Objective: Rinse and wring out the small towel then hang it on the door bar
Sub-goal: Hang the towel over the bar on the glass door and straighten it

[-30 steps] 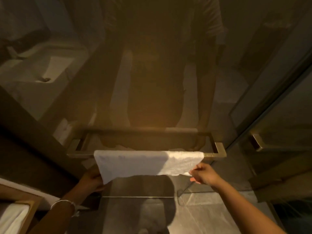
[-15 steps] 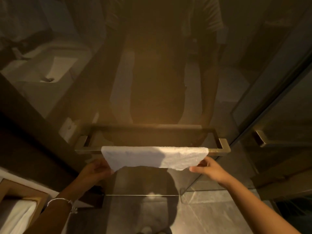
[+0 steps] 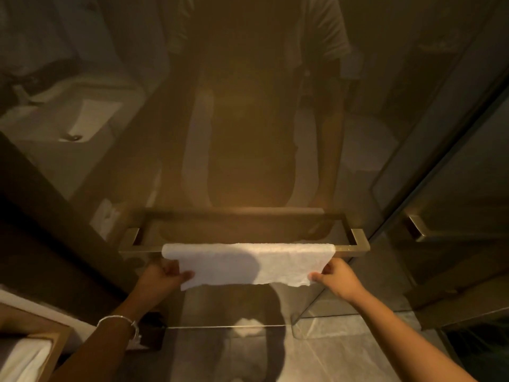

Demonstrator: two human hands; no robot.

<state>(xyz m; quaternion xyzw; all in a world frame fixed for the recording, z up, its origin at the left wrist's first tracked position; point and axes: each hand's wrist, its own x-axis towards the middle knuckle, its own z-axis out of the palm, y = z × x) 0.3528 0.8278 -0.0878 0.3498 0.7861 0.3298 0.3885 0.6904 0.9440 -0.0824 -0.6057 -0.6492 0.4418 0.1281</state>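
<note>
Bottom-left corner, nearest the camera: wooden tray (image 3: 59,346) with a folded white cloth (image 3: 20,362) in it. Floor is grey stone tile (image 3: 344,362), with the person's shadow falling across it.

Left forearm comes up from lower left, thin silver bracelet (image 3: 121,321) on the wrist. Left hand (image 3: 162,277) has its fingers curled closed on the lower-left corner of the small towel (image 3: 248,264), thumb on the front face. Right hand (image 3: 337,278) comes in from lower right, thumb and fingers pinched shut on the towel's lower-right corner.

Towel is white and draped over the door bar (image 3: 358,245), front flap hanging down toward the camera, spread almost the full length of the bar. Bottom edge is uneven, dipping lower at both held corners. A shadow covers the middle-left of the front flap. The flap behind the bar is hidden.

Bar is a brass-coloured square-section rail, bolted at both ends to the glass door (image 3: 248,133); short bare stretches show at each end past the towel.

The glass reflects the person's torso and arms, plus a sink (image 3: 82,119) at upper left. Right of the door, a second glass panel carries another brass handle (image 3: 421,230). Lighting is dim and warm; reflection detail is too soft to read further.
</note>
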